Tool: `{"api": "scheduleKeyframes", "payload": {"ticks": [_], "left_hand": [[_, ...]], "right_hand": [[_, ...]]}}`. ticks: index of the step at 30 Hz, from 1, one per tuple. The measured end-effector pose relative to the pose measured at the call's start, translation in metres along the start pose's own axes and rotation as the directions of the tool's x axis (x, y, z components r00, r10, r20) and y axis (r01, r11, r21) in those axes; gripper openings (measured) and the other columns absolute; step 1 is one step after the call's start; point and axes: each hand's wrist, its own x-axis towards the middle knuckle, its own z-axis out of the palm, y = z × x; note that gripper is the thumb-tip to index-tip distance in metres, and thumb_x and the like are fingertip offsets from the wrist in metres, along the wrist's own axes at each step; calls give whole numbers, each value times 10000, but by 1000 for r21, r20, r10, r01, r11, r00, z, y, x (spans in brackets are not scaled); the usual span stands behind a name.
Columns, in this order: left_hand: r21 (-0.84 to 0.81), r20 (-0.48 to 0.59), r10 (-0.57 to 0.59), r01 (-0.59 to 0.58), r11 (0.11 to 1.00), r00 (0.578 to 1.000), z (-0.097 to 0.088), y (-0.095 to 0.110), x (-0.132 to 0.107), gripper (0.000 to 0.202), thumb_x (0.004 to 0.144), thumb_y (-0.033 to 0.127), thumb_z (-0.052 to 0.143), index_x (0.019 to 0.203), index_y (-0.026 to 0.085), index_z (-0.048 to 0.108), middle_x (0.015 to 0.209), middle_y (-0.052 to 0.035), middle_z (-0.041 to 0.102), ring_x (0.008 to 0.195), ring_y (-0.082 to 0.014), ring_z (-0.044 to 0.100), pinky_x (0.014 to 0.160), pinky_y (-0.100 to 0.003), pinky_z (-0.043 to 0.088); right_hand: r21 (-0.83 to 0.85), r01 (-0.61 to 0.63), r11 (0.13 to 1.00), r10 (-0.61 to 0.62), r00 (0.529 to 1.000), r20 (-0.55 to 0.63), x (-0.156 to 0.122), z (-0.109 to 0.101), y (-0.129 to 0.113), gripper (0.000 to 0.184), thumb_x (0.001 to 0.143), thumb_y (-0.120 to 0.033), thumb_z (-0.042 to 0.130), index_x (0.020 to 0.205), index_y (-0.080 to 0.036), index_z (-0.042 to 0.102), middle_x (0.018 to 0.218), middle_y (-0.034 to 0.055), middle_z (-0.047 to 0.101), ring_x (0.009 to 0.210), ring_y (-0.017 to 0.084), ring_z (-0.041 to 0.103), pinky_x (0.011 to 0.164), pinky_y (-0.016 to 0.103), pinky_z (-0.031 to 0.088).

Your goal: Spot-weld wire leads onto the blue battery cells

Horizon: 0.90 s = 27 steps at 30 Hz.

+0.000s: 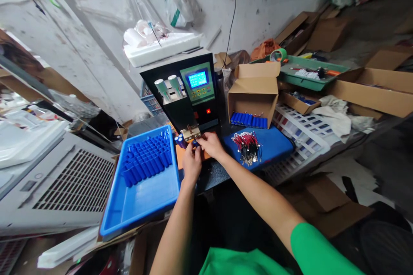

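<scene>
Both my hands are at the front of a black spot welder (pixel 155 78) with a lit blue screen, just under its electrodes (pixel 190 132). My left hand (pixel 192 164) is closed around a blue cylindrical battery cell (pixel 195 143), mostly covered by the fingers. From the right, my right hand (pixel 211 144) reaches in with its fingers pinched at the top of that cell; what they hold is too small to make out. Left of the electrodes another blue cell (pixel 180 140) stands upright, beside the orange work plate (pixel 181 161).
A blue tray (pixel 145 206) with many upright blue cells lies on the left. Red and black wire leads (pixel 248 148) rest on a blue mat (pixel 274 144) at the right. Behind them stands a cardboard box (pixel 254 75) with a row of blue cells. Farther right is a green tray (pixel 335 76).
</scene>
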Motion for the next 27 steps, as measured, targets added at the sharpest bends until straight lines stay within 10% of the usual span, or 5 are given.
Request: {"api": "scheduleKeyframes", "payload": {"ticks": [27], "left_hand": [[99, -11, 24, -23, 995, 1000, 0, 1, -1, 302, 948, 328, 480, 1159, 171, 628, 819, -49, 684, 686, -176, 616, 624, -281, 416]], "right_hand": [[200, -57, 978, 39, 995, 92, 1, -6, 0, 360, 727, -478, 735, 615, -181, 568, 488, -35, 520, 472, 102, 492, 455, 201, 368]]}}
